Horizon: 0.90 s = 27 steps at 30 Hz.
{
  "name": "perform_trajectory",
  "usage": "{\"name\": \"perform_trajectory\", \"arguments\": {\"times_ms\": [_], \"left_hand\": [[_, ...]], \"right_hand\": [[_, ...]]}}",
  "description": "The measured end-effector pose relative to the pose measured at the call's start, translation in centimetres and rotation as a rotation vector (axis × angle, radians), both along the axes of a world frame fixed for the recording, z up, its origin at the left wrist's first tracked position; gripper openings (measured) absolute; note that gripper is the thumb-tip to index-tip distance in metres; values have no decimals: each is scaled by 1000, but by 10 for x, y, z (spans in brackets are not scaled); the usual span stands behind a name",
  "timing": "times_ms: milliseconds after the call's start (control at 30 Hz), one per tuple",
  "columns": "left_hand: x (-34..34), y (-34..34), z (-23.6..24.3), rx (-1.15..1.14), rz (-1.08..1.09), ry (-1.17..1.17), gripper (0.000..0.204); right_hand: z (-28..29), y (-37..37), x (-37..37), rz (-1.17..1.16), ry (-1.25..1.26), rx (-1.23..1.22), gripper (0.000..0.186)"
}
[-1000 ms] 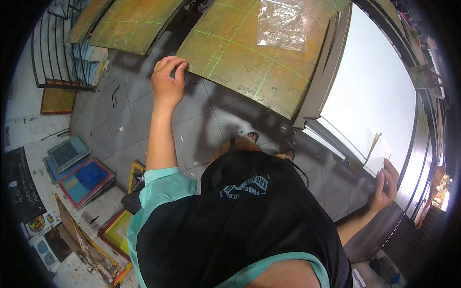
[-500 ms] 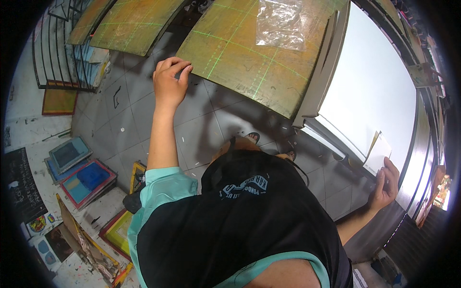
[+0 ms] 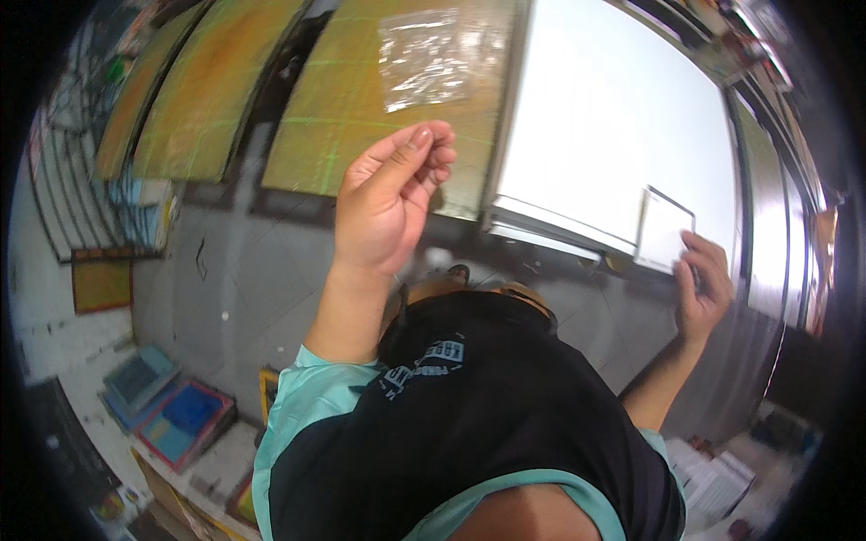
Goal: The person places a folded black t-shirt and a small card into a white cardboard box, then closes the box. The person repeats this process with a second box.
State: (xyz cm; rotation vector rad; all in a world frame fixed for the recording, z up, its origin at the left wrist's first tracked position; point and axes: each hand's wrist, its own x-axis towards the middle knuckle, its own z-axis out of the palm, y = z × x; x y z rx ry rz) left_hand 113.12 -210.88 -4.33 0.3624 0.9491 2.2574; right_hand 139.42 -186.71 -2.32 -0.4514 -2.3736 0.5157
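Note:
My left hand [image 3: 390, 194] is raised in front of the near edge of a yellow-green board [image 3: 311, 144] marked with green lines. Its fingers are curled in, the thumb pressed against them, and nothing shows between them. A crumpled clear plastic bag [image 3: 422, 59] lies on that board, just beyond the hand. On the right, my right hand [image 3: 705, 287] pinches a small white card [image 3: 666, 230] by its near right corner. The card is over the near right part of a large white sheet [image 3: 613, 117], which lies beside the board; whether they touch I cannot tell.
More yellow-green boards [image 3: 212, 95] stand in a row at the left. A black metal rack [image 3: 77, 194] is at the far left. Framed screens [image 3: 185, 419] in blue and red lie on a white surface at the lower left. Grey floor tiles [image 3: 262, 261] show between.
My left hand has lifted off the board's edge, moved right and curled its fingers. My right hand still holds the card. The whole view has shifted, so boards and sheet appear further left.

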Motion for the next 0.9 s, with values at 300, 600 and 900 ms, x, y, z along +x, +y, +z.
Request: {"name": "perform_trajectory", "arguments": {"times_ms": [300,600,900], "left_hand": [[109,111,45,34,-464,-169,25],[144,166,32,-301,-56,436,15],[158,172,23,-279,224,707,13]], "right_hand": [[6,7,-3,-16,5,94,12],[25,31,5,186,-40,-233,21],[29,33,-7,22,354,-564,15]]}}
